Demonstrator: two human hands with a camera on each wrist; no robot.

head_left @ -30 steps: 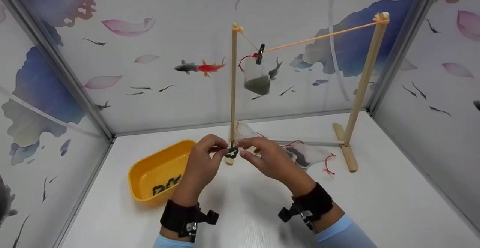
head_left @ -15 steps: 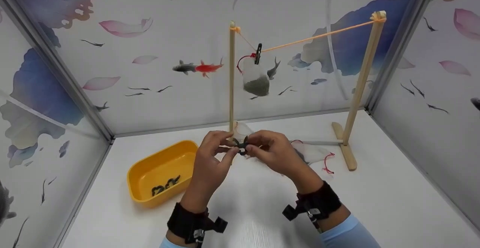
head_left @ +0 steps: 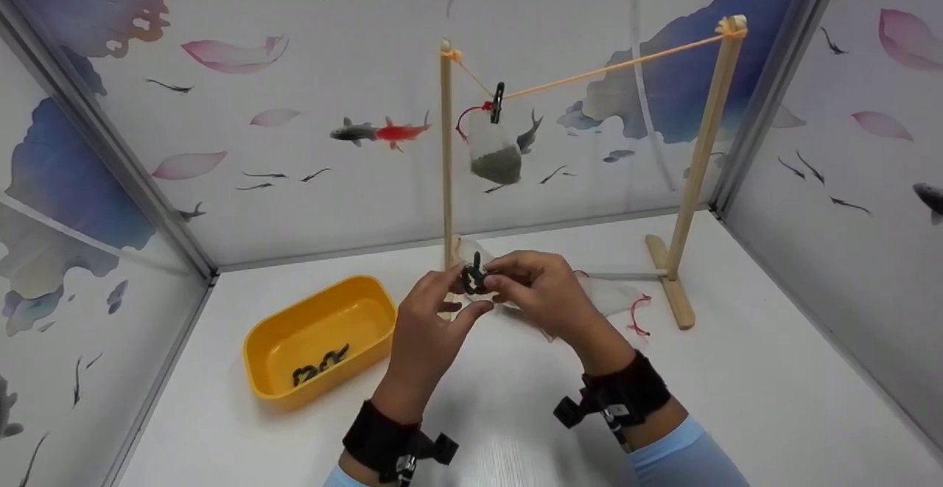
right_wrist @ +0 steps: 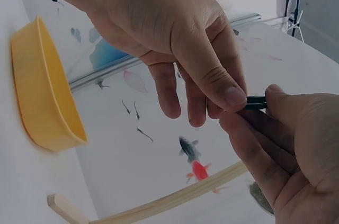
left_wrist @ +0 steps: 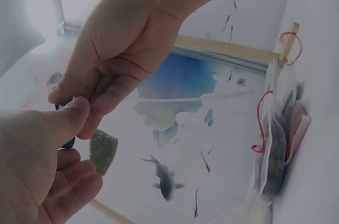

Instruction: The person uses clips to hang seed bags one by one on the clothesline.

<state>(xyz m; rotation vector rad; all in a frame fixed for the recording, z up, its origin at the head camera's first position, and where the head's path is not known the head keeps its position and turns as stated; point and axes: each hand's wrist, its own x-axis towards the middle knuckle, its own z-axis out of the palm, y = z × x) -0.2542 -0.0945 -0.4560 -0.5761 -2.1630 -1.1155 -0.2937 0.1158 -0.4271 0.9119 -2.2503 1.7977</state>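
In the head view, a small dark green clothespin (head_left: 479,273) is between the fingers of both hands, above the table's middle. My right hand (head_left: 541,292) pinches it from the right with thumb and forefinger. From the left, my left hand (head_left: 423,325) has its fingertips at its other side, the thumb low. The right wrist view shows the clothespin (right_wrist: 256,103) between both thumbs; fingers partly hide it. Behind, a white drawstring pouch (head_left: 496,155) with green filling hangs from an orange cord (head_left: 611,71) by a dark clothespin (head_left: 499,102).
A yellow bin (head_left: 258,351) with dark clothespins (head_left: 320,365) stands on the left. Wooden posts (head_left: 446,155) carry the cord. Pouches with red strings (head_left: 615,295) lie on the table at the stand's foot, partly behind the right hand. Printed walls enclose the table.
Both hands have shifted slightly right and up with the clothespin, away from the left post's foot. The right hand, earlier apart from the clothespin, now pinches it, and the clothespin has turned.
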